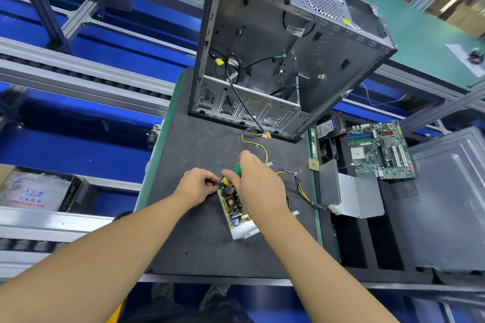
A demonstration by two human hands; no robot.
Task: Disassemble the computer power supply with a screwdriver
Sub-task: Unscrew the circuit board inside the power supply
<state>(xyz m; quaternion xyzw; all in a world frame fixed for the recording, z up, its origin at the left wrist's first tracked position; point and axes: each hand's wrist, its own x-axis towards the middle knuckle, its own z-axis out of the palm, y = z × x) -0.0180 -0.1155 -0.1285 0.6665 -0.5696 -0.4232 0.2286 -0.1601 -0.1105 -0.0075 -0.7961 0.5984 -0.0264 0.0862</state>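
The opened power supply lies on the black foam mat, its circuit board with capacitors and a coil exposed in a white metal tray. My right hand grips a green-handled screwdriver, held upright over the board's far end. My left hand pinches the far left corner of the supply, fingers curled beside the screwdriver tip. The tip itself is hidden between the hands. A bundle of yellow and black wires runs from the supply to the right.
An empty computer case stands open at the mat's far edge, cables hanging inside. To the right lie a grey metal cover, a green motherboard and a large grey side panel. Conveyor rails run on the left.
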